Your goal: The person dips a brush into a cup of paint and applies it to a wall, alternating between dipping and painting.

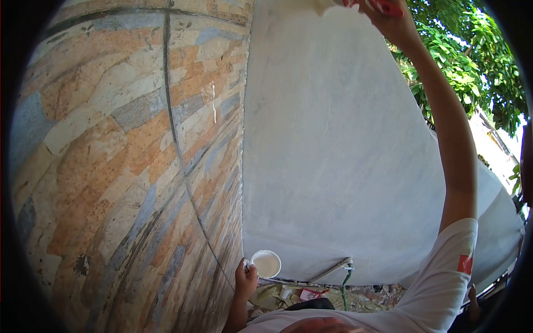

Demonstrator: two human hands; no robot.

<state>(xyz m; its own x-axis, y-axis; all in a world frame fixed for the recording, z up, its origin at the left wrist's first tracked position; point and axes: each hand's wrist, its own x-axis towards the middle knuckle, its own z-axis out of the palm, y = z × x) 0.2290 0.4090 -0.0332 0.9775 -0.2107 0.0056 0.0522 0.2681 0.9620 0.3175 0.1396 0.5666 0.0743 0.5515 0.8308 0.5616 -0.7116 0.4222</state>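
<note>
Right hand (393,25) up high, closed round the red handle of a paintbrush (383,6); its pale bristles are against or very near the smooth grey wall (338,139), towards the upper edge of the view, contact not certain. Left hand (246,279) low, gripping a round white cup (279,260) by its left side, near the foot of the seam where the grey wall's left edge meets a wall of orange, buff and grey stone cladding (127,144). Cup holds off-white liquid, apparently paint. Risks, as judged: cup tilting while the eyes follow the brush, spilling onto the crumpled tan sheet (267,298) below; an overloaded brush dripping down the arm; a stroke straying past the seam and marking the stone, which bears a thin white streak (214,102); an elbow or cup knocking the pale pipe (328,270) near the wall's lower edge.
</note>
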